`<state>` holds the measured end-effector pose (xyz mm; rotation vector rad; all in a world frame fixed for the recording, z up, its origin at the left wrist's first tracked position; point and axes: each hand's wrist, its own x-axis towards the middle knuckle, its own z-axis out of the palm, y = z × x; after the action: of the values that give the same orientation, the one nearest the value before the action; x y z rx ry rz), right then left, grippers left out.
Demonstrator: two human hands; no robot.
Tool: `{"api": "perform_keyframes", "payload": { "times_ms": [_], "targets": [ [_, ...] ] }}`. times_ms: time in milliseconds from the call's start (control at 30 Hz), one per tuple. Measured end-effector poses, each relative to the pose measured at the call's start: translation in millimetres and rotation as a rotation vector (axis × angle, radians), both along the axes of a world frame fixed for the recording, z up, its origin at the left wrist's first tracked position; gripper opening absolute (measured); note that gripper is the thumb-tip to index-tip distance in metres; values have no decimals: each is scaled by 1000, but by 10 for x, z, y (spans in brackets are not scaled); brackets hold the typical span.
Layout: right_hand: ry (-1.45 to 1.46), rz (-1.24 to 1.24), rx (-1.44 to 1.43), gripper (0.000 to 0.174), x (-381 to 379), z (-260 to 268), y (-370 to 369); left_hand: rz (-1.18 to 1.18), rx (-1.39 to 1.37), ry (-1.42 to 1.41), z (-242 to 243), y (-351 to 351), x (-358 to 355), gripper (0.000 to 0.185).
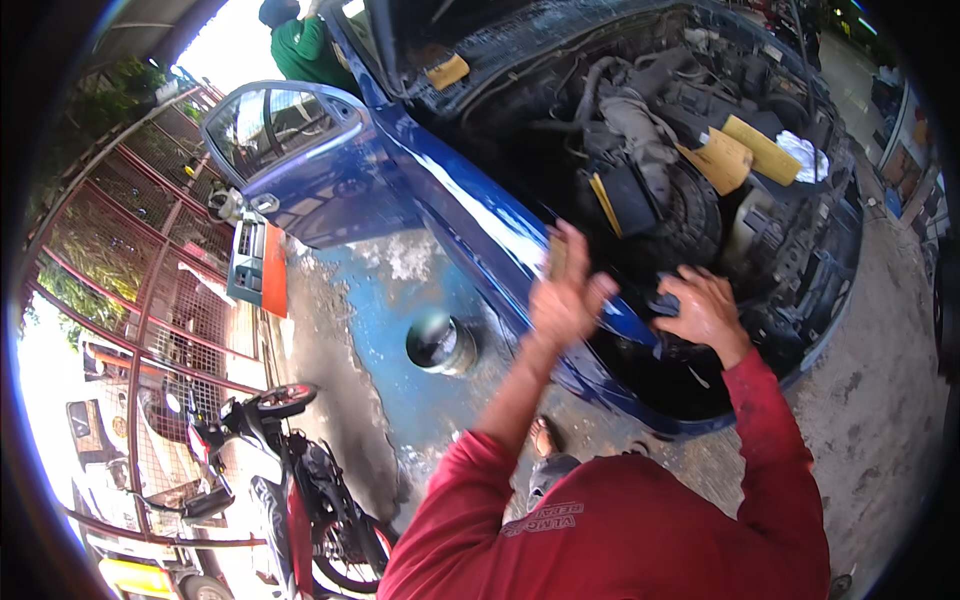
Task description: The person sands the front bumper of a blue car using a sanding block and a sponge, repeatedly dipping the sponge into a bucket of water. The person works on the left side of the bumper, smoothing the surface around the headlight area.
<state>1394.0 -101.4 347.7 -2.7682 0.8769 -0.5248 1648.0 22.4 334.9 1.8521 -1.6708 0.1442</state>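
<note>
My left hand (566, 296) is over the front fender (480, 199) of a blue car, fingers stretched forward. A small tan piece of folded paper (556, 257), possibly sandpaper, shows along the outer side of its fingers. Close to the fender's front tip, my right hand (705, 311) curls around a small dark block (664, 298); its exact kind is unclear. Beyond both hands lies the uncovered engine bay (652, 142). Yellowish paper sheets (724, 157) and a crumpled white cloth or paper (804, 156) rest on its parts.
The front car door (300, 172) hangs open on the left. A round metal tub (442, 345) stands on the blue-stained concrete floor (375, 300). A motorcycle (292, 480) is parked beside a red-framed mesh fence (142, 300). Another person in green (300, 49) is behind the door.
</note>
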Motion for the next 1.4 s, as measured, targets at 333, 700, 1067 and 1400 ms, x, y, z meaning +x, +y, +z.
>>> {"api": "perform_keyframes", "payload": {
  "times_ms": [333, 700, 1067, 1400],
  "targets": [
    [-38, 74, -92, 51, 20, -75, -90, -3, 25, -70, -548, 346, -1187, 94],
    [-76, 96, -105, 49, -12, -78, -102, 298, 5, -42, -326, 79, -935, 107],
    [-130, 109, -109, 49, -8, -137, -138, 372, -28, -22, -163, -11, -1055, 101],
    [-95, 122, -83, 52, -31, -120, -123, 551, -68, -113, -175, -156, -629, 102]
  ]
}}
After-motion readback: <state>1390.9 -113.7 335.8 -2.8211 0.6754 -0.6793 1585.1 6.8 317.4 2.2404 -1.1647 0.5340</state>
